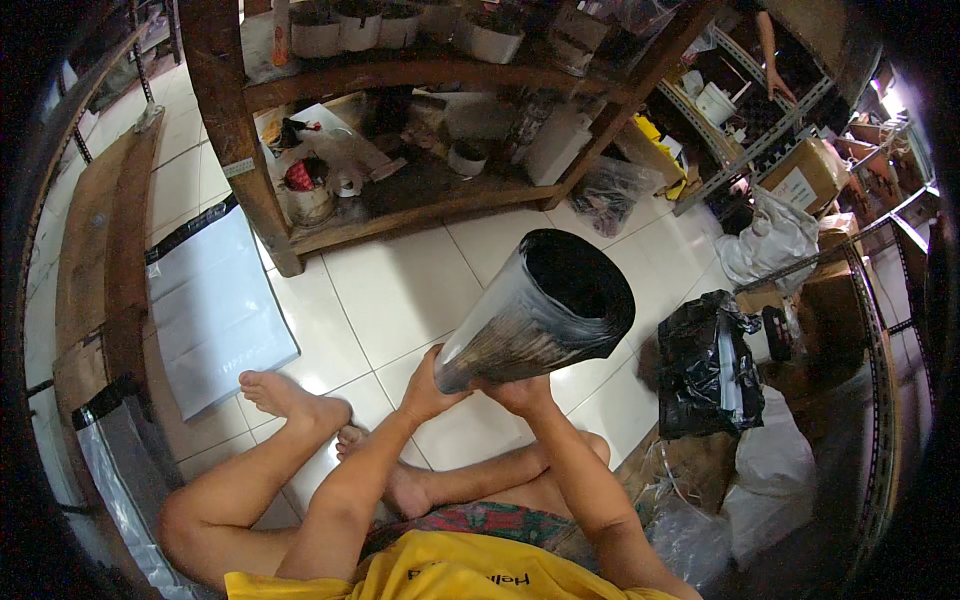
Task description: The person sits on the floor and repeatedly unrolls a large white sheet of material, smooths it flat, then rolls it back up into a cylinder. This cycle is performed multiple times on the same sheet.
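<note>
A thick roll of plastic sheeting (505,315), silvery grey outside and black inside, stands tilted in front of me. Its wide, hollow upper end leans away to the right, showing loose layers at the rim. At the lower end, my left hand (428,388) grips the left side. My right hand (517,392) holds the underside close by, its fingers partly hidden behind the roll. Both forearms reach up from my lap, where my bare legs are folded on the tiled floor (390,300).
A dark wooden shelf (420,220) with pots and clutter stands ahead. On the left lies a flat white plastic sheet (220,310) beside a wooden bench (95,240). Black plastic bags (700,360) and metal racks (875,370) fill the right. Another person's hand (777,85) shows at far right.
</note>
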Motion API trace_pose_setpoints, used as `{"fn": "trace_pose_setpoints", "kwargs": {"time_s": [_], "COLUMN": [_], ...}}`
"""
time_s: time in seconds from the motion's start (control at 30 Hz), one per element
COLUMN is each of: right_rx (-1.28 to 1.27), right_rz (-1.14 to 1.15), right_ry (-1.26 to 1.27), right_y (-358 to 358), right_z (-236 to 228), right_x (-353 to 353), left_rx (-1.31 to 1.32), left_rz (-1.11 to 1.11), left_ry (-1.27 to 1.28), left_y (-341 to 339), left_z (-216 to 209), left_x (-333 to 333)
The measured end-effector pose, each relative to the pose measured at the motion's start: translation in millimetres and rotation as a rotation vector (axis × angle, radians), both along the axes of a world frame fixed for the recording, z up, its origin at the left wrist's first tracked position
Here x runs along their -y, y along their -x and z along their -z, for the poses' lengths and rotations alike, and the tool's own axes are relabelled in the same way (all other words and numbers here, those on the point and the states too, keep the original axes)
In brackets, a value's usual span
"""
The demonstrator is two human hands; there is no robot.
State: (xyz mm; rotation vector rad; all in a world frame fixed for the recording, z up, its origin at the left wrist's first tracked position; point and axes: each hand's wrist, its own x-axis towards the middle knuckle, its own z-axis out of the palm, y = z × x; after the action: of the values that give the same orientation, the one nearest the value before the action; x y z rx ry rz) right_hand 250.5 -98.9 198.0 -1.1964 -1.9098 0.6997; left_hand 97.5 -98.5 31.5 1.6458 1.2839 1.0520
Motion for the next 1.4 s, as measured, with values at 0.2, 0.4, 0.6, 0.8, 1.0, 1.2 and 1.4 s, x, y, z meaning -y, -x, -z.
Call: {"fn": "trace_pose_setpoints", "kwargs": {"time_s": [0.2,0.4,0.6,0.8,1.0,1.2,1.4], "right_rx": [0.318,0.403,0.392,-0.297,0.246,0.738,0.769], "right_rz": [0.169,-0.020,-0.010,0.061,-0.141,-0.206,-0.163], "right_ry": [-0.168,-0.016,0.458,0.101,-0.230,-0.057,0.012], "right_y": [-11,-17,-35,-60,-8,28,34], "right_z": [-8,-55,-51,-127,-265,-264,-275], "right_x": [-1,12,19,10,-30,-50,-47], "left_rx": [0.153,0.148,0.116,0.165,0.147,0.067,0.058], "left_rz": [-0.013,0.013,-0.014,-0.068,-0.244,-0.282,-0.236], "left_ry": [0.222,0.176,0.086,0.046,-0.047,-0.090,-0.073], "left_y": [-3,-7,-18,-27,-43,-50,-46], "left_z": [-9,-39,-20,-21,-16,-15,-14], "left_x": [2,6,14,18,36,44,41]}}
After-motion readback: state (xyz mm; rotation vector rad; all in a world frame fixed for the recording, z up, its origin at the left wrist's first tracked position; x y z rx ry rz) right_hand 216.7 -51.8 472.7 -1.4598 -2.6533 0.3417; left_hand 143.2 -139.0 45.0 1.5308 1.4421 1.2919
